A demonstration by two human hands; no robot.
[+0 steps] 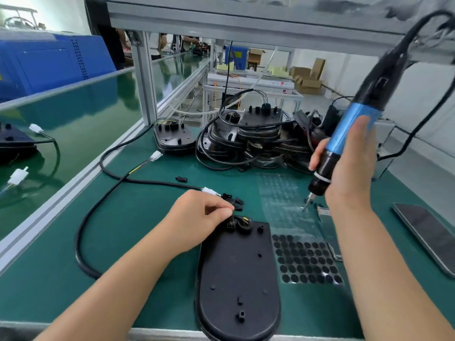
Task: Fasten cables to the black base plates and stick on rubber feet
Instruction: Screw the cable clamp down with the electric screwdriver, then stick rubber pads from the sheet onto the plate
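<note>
A black base plate [237, 274] lies on the green mat at the near edge. My left hand [197, 217] pinches a small black cable clamp [231, 221] at the plate's far end, beside the cable grommet [244, 225]. A thick black cable [98, 207] loops left from there. My right hand [349, 168] holds a blue and black electric screwdriver [344, 143], its bit tip touching the mat by a few small screws [314, 205]. A sheet of black rubber feet [306, 259] lies right of the plate.
A pile of finished base plates with cables [258, 141] fills the back of the mat, one more plate [173, 139] to its left. Loose black clamps [237, 201] lie by my left hand. A phone [428, 235] rests at the right. A conveyor [61, 124] runs along the left.
</note>
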